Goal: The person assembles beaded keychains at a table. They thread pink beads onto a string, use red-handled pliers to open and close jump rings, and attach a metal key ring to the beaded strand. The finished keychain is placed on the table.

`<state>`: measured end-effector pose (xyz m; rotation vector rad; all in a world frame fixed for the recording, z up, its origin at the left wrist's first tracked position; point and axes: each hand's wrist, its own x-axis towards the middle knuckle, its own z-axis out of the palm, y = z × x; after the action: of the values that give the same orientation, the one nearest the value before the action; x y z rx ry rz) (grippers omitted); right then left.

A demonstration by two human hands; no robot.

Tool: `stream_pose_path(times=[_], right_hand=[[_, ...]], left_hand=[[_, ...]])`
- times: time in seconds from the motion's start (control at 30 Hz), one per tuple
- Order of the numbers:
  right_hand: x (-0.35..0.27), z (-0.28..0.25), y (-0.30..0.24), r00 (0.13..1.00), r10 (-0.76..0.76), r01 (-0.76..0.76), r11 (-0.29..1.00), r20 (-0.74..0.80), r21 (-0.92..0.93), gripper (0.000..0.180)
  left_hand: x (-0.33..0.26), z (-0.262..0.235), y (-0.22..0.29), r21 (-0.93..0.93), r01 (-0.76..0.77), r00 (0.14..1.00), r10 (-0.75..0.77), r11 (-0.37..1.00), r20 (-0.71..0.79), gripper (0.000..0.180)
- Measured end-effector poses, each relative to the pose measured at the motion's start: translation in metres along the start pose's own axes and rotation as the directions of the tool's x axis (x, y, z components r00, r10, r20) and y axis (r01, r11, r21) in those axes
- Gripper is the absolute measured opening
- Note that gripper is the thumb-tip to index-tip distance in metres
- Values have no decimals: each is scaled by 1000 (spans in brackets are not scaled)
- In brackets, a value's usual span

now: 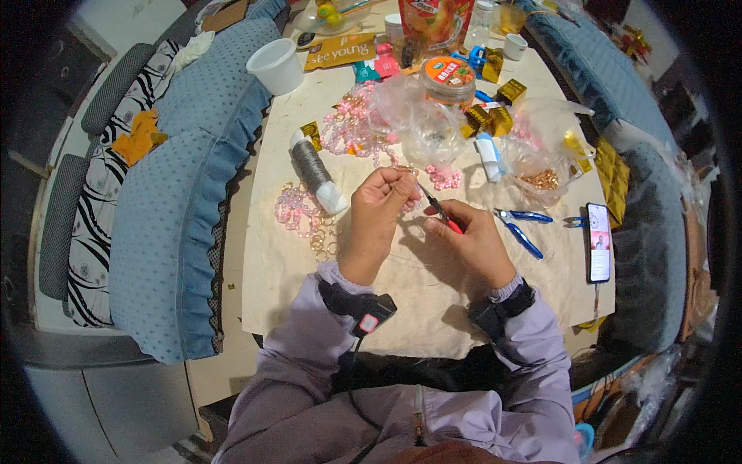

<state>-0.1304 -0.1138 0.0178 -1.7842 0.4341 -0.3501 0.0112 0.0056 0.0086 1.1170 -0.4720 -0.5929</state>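
My left hand (377,213) is closed in a pinch on a small gold-coloured ring or clasp (406,168) at its fingertips. In my right hand (478,241) are slim-nosed pliers (434,204) with red handles, their dark tips close to the pinching fingers; whether they touch the gold piece I cannot tell. A few pale pink beads hang by the left fingers, partly hidden. Left of that hand lie a pink beaded strand (294,210) and several loose gold rings (323,238). Just beyond the hands sits a cluster of pink beads (445,178).
Blue-handled pliers (527,229) and a lit phone (598,243) lie to the right. A grey thread spool (312,168) lies left of centre. Farther back are heaped pink beads (348,127), a clear bag of gold pieces (541,179), an orange-lidded jar (449,81) and a white tub (276,67).
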Motion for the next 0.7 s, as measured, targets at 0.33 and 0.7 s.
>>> stream_pose_path(times=[0.33, 0.7], right_hand=[[1, -1, -5, 995, 87, -90, 995, 55, 42, 31], [6, -24, -6, 994, 32, -56, 970, 101, 238, 35]], left_hand=[[-1, 3, 5, 20, 9, 999, -10, 1000, 33, 23], [2, -1, 9, -135, 228, 967, -208, 964, 148, 22]])
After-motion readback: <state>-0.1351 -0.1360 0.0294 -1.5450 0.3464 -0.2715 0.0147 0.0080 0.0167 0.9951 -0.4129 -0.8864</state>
